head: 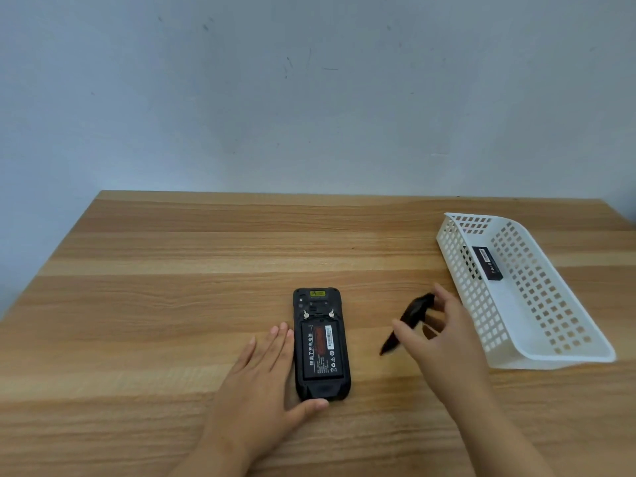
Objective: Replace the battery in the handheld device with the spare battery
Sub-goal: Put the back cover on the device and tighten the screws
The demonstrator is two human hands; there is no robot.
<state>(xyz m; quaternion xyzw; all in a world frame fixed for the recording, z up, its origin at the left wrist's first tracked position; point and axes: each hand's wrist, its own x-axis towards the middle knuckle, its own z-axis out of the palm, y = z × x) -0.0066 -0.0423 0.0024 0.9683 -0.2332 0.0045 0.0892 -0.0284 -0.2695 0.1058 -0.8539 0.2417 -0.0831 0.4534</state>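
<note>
I see the handheld device (321, 344) face down on the table (172, 270), its old battery (322, 351) still seated. My left hand (265, 380) rests flat, fingers spread, against its left side. My right hand (437, 333), right of the device, pinches the removed back cover (407, 320). The spare battery (487, 263) lies in the white basket (550, 352), further right. I think the cover must be put down next, then the old battery lifted out.

Two batteries (322, 351), one device (321, 342), one basket (481, 304)

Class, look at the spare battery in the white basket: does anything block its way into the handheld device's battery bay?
Yes. The old battery still fills the bay of the handheld device, so the spare battery in the basket cannot go in. The back cover is already off, in the right hand.
</note>
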